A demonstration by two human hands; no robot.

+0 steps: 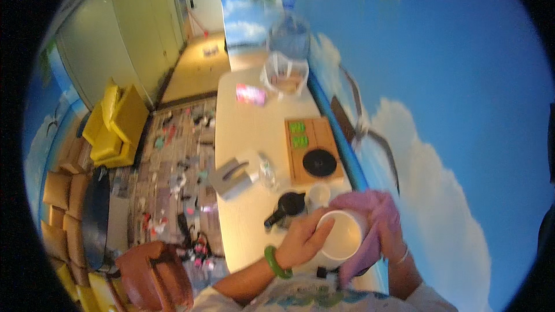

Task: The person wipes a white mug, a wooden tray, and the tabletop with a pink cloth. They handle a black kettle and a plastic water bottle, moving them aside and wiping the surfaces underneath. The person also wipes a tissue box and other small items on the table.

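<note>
A white cup [347, 248] is gripped in my left hand [303, 241], its thumb over the rim and its mouth tilted toward me. My right hand [394, 244] is closed on a pinkish-purple cloth [378, 211], which lies against the cup's right side and hangs below it. Just beyond the cup, a small white cup [318, 195] stands on the table [254, 138]. To its left is a pot with a black lid and handle [288, 203]. A clear glass [268, 176] sits farther off, next to a grey box [231, 180].
Along the wall lies a wooden board [296, 164] with a black disc [319, 163] and green pieces [298, 134]. A pink packet [250, 94], a white bag [284, 76] and a large water bottle [289, 37] are farther back. A brown chair [151, 274] stands left, a yellow armchair [121, 130] beyond.
</note>
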